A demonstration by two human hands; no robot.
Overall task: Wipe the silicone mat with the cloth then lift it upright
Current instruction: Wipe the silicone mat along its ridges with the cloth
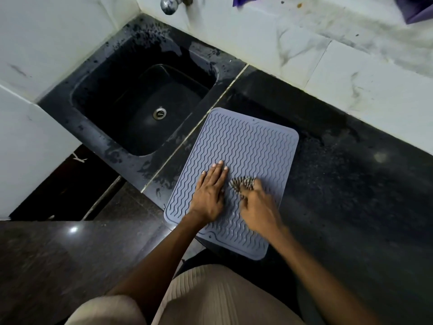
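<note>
Grey silicone mat [236, 170] lies flat on the black tabletop [351, 184], just right of the sink [140, 106], its near edge overhanging the tabletop's front. My left hand [208, 193] presses it down, fingers straight and flat on the ribbed surface. My right hand [255, 207], blurred, has its fingers curled round a small bunched cloth [241, 184] that touches the mat beside my left fingertips. A tap [169, 4] juts from the tiled wall [304, 48] above the sink.
</note>
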